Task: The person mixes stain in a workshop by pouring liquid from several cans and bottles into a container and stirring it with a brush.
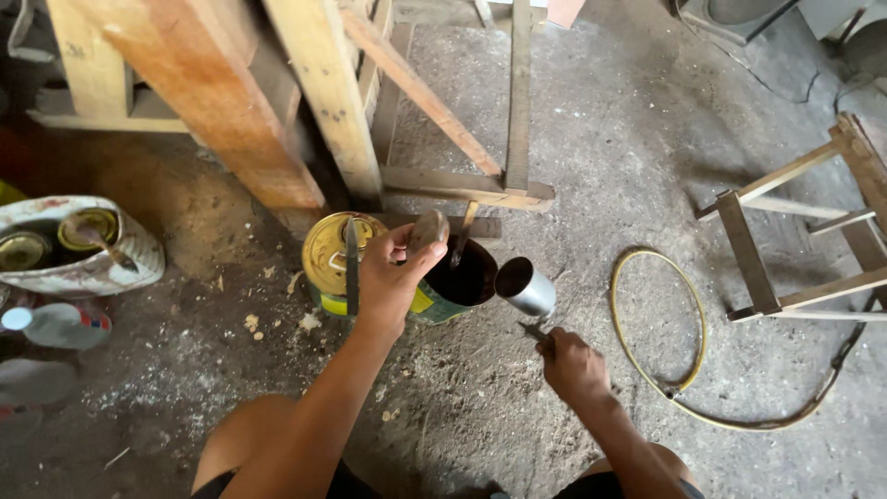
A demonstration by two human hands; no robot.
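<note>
Altogether two hands (393, 277) (573, 368), one tilted can (457, 277), one metal cup (527, 288).

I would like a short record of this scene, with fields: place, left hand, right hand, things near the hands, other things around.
place: dusty concrete floor in a workshop, seen from above
left hand: left hand tilts an open can with dark liquid inside
right hand: right hand holds the handle of a metal cup beside the can's mouth
near the hands: yellow lid with a flat blade across it
around: wooden frames, yellow hose loop, white bucket with tins, wooden stand
</note>
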